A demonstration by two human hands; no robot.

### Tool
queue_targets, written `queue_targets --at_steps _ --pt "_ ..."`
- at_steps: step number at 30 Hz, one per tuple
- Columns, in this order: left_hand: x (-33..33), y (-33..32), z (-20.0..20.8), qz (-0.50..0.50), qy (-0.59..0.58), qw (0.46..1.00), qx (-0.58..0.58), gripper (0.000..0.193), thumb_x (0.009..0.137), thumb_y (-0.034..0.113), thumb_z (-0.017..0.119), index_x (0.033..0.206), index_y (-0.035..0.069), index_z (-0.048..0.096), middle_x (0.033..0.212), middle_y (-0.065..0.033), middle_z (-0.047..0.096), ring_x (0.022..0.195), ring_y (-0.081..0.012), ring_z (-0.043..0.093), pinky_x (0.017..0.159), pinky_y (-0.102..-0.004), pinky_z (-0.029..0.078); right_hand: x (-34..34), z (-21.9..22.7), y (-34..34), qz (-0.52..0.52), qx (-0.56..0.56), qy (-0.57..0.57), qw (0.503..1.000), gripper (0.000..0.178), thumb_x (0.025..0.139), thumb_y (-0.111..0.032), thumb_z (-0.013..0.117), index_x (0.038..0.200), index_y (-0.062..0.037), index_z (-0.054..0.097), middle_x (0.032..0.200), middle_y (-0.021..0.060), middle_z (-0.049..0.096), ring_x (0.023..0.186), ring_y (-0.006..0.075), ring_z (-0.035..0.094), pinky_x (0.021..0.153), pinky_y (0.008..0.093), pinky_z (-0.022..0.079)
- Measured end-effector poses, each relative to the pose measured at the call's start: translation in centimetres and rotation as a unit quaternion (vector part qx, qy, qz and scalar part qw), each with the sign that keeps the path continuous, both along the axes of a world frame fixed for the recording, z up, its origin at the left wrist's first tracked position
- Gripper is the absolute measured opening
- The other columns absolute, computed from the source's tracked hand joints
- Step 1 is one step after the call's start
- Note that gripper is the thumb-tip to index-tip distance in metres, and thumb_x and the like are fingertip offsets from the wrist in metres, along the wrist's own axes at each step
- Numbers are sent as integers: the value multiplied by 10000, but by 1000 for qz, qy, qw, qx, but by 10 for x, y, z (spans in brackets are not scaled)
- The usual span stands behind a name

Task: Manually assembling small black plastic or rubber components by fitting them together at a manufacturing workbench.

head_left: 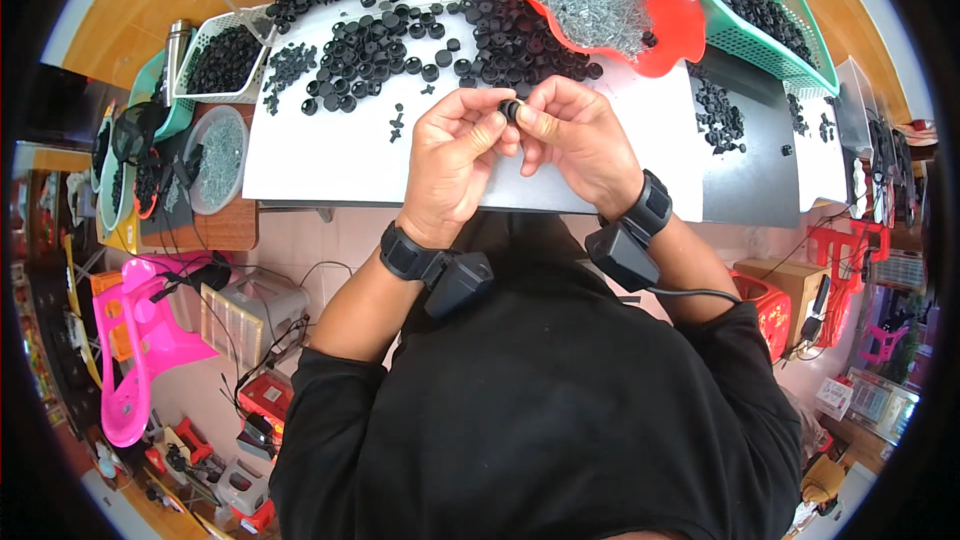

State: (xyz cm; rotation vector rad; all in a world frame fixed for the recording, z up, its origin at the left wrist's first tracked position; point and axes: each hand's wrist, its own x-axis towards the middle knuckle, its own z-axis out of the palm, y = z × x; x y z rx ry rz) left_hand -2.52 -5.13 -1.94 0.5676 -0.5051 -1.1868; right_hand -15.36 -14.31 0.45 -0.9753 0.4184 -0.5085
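Observation:
Between the fingertips of both hands is a small round black plastic part (pixel 510 110), held over the front of the white tabletop (pixel 330 165). My left hand (pixel 458 145) pinches it from the left, thumb and forefinger pressed on it. From the other side my right hand (pixel 578 135) grips the same part with thumb and fingers. The fingers hide much of it. Just beyond the hands lie loose round black caps (pixel 350 60) and a heap of similar black parts (pixel 515 35). A few small cross-shaped black pieces (pixel 396 125) lie left of my left hand.
A red scalloped bowl (pixel 682 25) of small clear pieces stands beyond my right hand, beside a green basket (pixel 815 50) of black parts. At left are a white basket (pixel 185 85) and a round tub (pixel 240 165). A pink plastic chair (pixel 150 340) stands lower left.

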Motion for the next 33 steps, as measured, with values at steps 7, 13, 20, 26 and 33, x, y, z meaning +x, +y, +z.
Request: queue_targets --at_steps 7,13,20,26,33 --pt "-5 2 4 12 -15 1000 21 180 841 -13 588 1018 -44 588 818 -72 616 690 -123 576 643 -236 476 -14 9 6 -98 -243 27 965 203 829 -10 610 1018 9 539 787 55 574 600 102 551 505 230 486" --pt "-10 1 7 -8 -92 996 20 184 843 9 592 1019 -21 552 826 -90 624 685 -121 582 618 -233 470 -22 13 -2 -149 -573 68 803 128 781 -5 653 908 -16 639 773 13 540 619 63 514 481 202 442" --pt "-8 4 8 -2 -63 998 17 168 890 53 535 1041 -20 542 909 -135 625 701 -122 575 643 -236 473 -83 93 -105 -313 -478 111 813 183 816 -93 633 950 31 635 763 61 648 605 91 586 562 214 478" --pt "-6 7 4 17 -13 1000 -1 160 896 56 526 1036 -17 552 896 -131 621 684 -120 564 627 -234 462 -101 95 -121 -379 -517 128 757 185 826 -72 603 969 41 629 720 63 632 601 98 593 562 215 480" --pt "-2 28 20 6 -93 995 34 166 882 111 563 999 -6 556 862 -109 598 648 -121 534 573 -223 421 -61 26 -41 -28 -742 249 622 203 704 39 585 899 -11 607 785 140 580 685 302 588 610 346 486"
